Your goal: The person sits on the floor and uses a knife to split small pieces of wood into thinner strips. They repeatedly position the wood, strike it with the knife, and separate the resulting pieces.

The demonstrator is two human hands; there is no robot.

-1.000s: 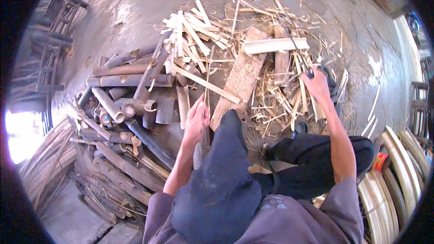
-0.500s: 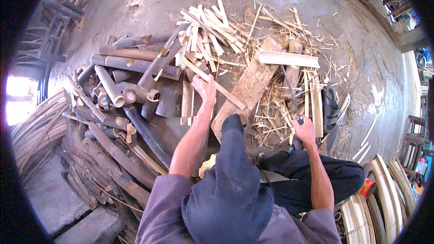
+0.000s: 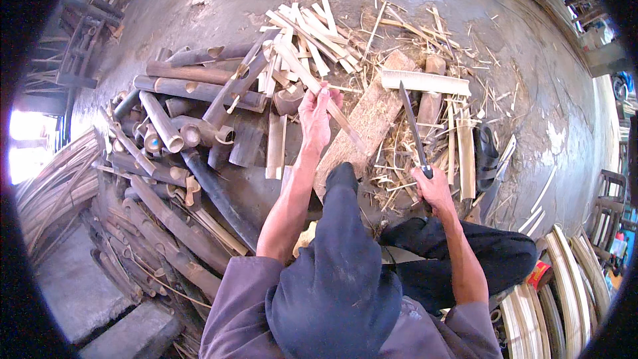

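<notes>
Pale bamboo makes up the strip [image 3: 302, 72] in the left hand [image 3: 318, 116], whose fingers and thumb close on it near mid-length. That grip probably balances the two ends and leaves both free. Held aslant, the strip has its far end towards the heap of cut strips [image 3: 309, 34] and its near end over the board [image 3: 373, 112]; whether it touches the wood I cannot tell.

The right hand [image 3: 434, 189] is wrapped round the dark handle of a knife [image 3: 413, 126], the blade pointing forward, away from the body. Holding it by the handle seems meant to keep the edge clear of the fingers. Its tip overlaps a wide pale slat [image 3: 425, 82] in this view, though contact is unclear. The slat lies crosswise over the board's far end and a dark block [image 3: 433, 103]. Bamboo tubes [image 3: 159, 119] are piled to the left and shavings [image 3: 402, 166] lie right of the board, an arrangement that likely leaves the middle within reach of both hands.

As for looks, the strip is flat, narrow and straight, creamy towards its far end and duller tan towards the near one, which is blurred. The knife is slim and dark grey, its blade long.
</notes>
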